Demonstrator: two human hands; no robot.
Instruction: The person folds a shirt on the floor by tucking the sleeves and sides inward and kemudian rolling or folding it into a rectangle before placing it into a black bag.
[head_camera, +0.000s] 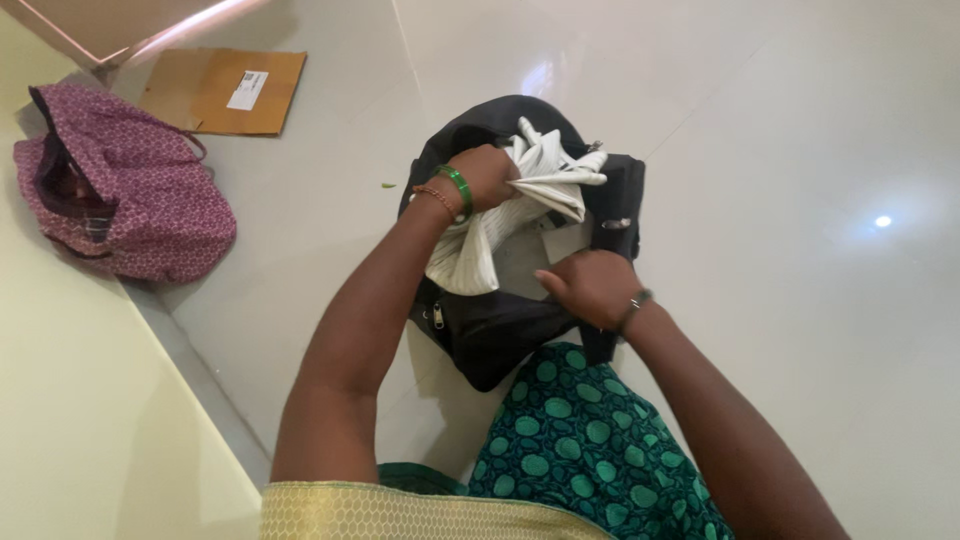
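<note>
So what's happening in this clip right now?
A person is bent over a black bag that sits open on the pale tiled floor. The left hand is closed on a bunched white striped cloth at the bag's mouth, partly inside it. The right hand rests on the bag's near rim, holding the opening apart. Off to the side, a maroon patterned bag lies by the wall, with a flat piece of brown cardboard behind it.

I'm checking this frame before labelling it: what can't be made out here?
- Inside of the black bag, head view: covered by the white striped cloth and both hands.
- Left hand fingers: buried in the cloth.
- Right hand fingertips: hidden in the bag's opening.
- Maroon bag contents: too dark.
</note>
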